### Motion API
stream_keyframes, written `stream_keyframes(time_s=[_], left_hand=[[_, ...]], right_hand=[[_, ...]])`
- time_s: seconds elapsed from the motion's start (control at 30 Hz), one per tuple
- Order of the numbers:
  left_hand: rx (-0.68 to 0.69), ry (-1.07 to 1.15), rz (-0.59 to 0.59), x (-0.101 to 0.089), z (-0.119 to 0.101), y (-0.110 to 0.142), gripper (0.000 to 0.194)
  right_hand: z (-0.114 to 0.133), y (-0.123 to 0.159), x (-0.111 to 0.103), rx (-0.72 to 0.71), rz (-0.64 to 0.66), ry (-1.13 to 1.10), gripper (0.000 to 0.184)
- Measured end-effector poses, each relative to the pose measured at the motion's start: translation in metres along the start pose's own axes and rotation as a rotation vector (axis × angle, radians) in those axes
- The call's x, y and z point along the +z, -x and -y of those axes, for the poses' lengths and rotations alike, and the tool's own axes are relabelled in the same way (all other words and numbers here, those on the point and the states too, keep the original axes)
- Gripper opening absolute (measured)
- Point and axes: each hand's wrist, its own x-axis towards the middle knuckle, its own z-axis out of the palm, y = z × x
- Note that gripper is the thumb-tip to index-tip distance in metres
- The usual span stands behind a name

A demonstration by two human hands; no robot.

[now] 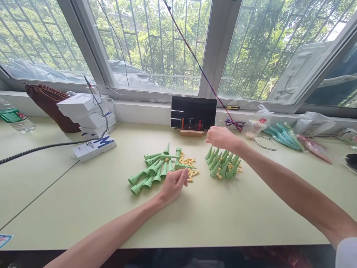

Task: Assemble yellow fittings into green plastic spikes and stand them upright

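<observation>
My left hand (173, 185) is low over the table beside a small pile of yellow plastic pegs (192, 161), its fingers pinched together. Whatever it may hold is hidden. Just left of it lies a loose heap of green plastic cone-shaped spikes (154, 167) with wide ribbed ends, most of them on their sides. Farther off and to the right, my right hand (223, 138) hovers with curled fingers above the back of a second group. These green spikes (223, 165) stand points up, packed close, with yellow pegs showing at their sides. Nothing can be made out in the right fingers.
A dark tablet (193, 108) leans by the window, a phone (192, 124) before it. White boxes (93, 111), a brown bag (52, 106) and a water bottle (15, 116) stand left. Plastic bags (259, 121) and coiled wires (235, 124) lie right. A black cable (41, 149) crosses the left side.
</observation>
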Motion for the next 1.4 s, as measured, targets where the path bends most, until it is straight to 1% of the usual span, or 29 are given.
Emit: stream_keyframes(time_s=[0.03,0.1,0.13,0.2,0.27,0.37,0.47,0.57,0.67,0.77,0.9,1.13,1.4], left_hand=[[0.015,-0.007,-0.001,0.000,0.000,0.000,0.050],[0.049,-0.040,-0.001,-0.001,-0.001,-0.001,0.049],[0.068,-0.067,0.003,-0.001,-0.002,-0.001,0.049],[0.109,-0.130,0.029,-0.002,-0.004,-0.001,0.048],[0.157,-0.171,0.060,-0.003,-0.005,0.001,0.047],[0.189,-0.197,0.120,-0.002,-0.006,0.004,0.045],[0.188,-0.243,0.166,-0.001,-0.006,0.007,0.046],[0.171,-0.293,0.179,-0.003,-0.008,0.008,0.044],[0.158,-0.309,0.218,-0.004,-0.008,0.007,0.037],[0.177,-0.319,0.240,-0.005,-0.007,0.006,0.033],[0.190,-0.338,0.237,-0.005,-0.005,0.005,0.033],[0.208,-0.342,0.249,-0.005,-0.003,0.006,0.035],[0.180,-0.330,0.237,-0.004,-0.002,0.005,0.037]], right_hand=[[0.009,0.007,0.001,0.006,-0.090,-0.023,0.029],[0.032,0.019,0.011,-0.036,-0.190,-0.118,0.031],[0.044,0.024,0.020,-0.075,-0.213,-0.185,0.030],[0.066,0.030,0.044,-0.129,-0.189,-0.283,0.026],[0.083,0.032,0.070,-0.122,-0.199,-0.327,0.019],[0.094,0.032,0.102,-0.079,-0.325,-0.350,0.013],[0.096,0.033,0.120,-0.094,-0.405,-0.404,0.017],[0.097,0.034,0.129,-0.135,-0.501,-0.440,0.020],[0.100,0.034,0.135,-0.138,-0.550,-0.473,0.019],[0.104,0.032,0.142,-0.133,-0.537,-0.539,0.016],[0.104,0.031,0.149,-0.124,-0.534,-0.619,0.014],[0.103,0.030,0.154,-0.117,-0.517,-0.695,0.013],[0.103,0.029,0.155,-0.132,-0.569,-0.760,0.013]])
